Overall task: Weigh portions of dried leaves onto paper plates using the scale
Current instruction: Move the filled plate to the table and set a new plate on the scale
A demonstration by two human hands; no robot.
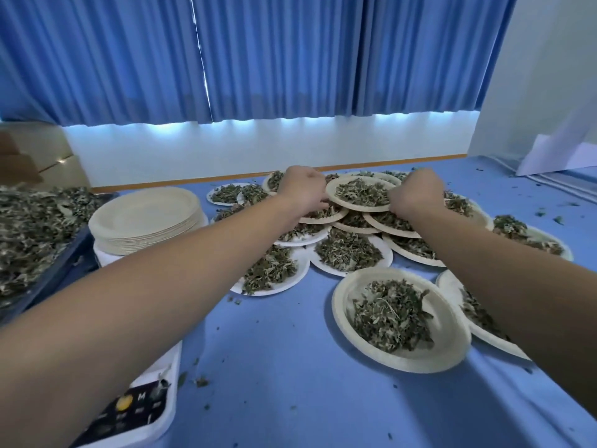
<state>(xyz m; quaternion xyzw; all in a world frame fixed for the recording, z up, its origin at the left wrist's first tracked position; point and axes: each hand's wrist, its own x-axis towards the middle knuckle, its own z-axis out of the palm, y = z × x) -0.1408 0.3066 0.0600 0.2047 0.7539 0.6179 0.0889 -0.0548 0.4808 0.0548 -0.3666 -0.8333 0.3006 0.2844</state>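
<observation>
As you lower a filled plate (352,205) onto the far heap of filled plates (384,250), your left hand (303,189) and right hand (416,192) pinch its opposite rims, fingers curled. It faces up, nearly level; being round, it has no long axis. Next, I judge: release gently, then take an empty plate (145,211) to the scale (139,409).

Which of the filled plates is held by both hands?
The topmost plate, lying over the others; left hand and right hand grip its opposite edges.
</observation>
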